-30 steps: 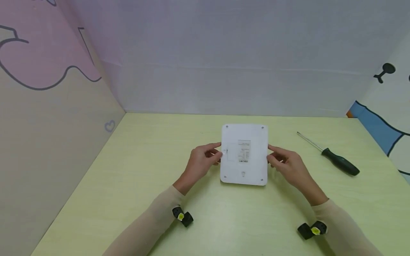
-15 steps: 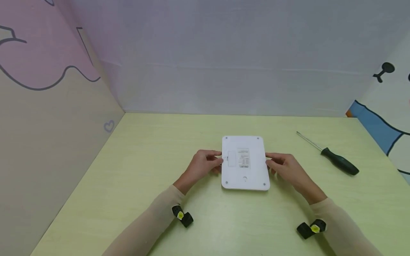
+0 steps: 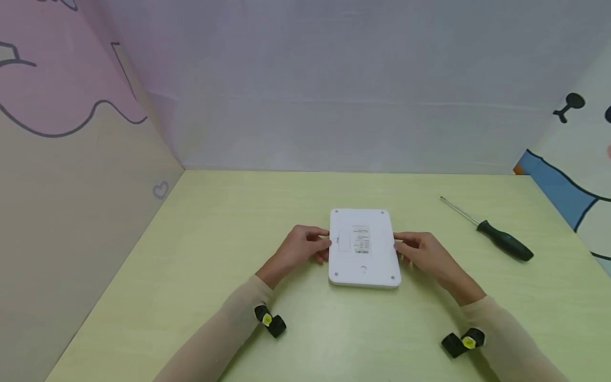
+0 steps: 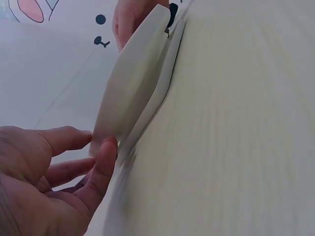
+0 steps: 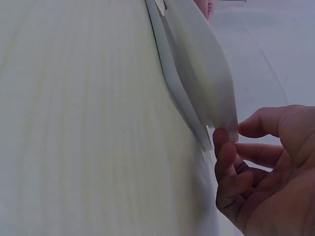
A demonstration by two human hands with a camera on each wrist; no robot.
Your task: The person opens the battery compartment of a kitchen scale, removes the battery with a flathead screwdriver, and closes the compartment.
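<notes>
A white back cover point(image 3: 346, 265), apparently of a calculator, lies underside up, with a label, a small battery hatch and a screw hole near each corner. My left hand point(image 3: 305, 245) pinches its left edge between thumb and fingers. At the opposite edge, my right hand point(image 3: 422, 252) pinches likewise. Under the cover, the left wrist view shows a second white shell half point(image 4: 156, 93) on the table, with a wedge-shaped gap between the two. The same gap appears in the right wrist view, between the cover point(image 5: 209, 69) and the lower half point(image 5: 172, 81).
A screwdriver point(image 3: 506, 241) with a dark handle lies on the table to the right, its tip pointing up and left. The pale yellow table point(image 3: 229, 212) ends at a light back wall point(image 3: 305, 132), with cartoon-printed panels at both sides.
Both hands have brought the cover down and nearer to me, and it has tilted flatter over the lower half. The grip at both edges is kept. The screwdriver has stayed put.
</notes>
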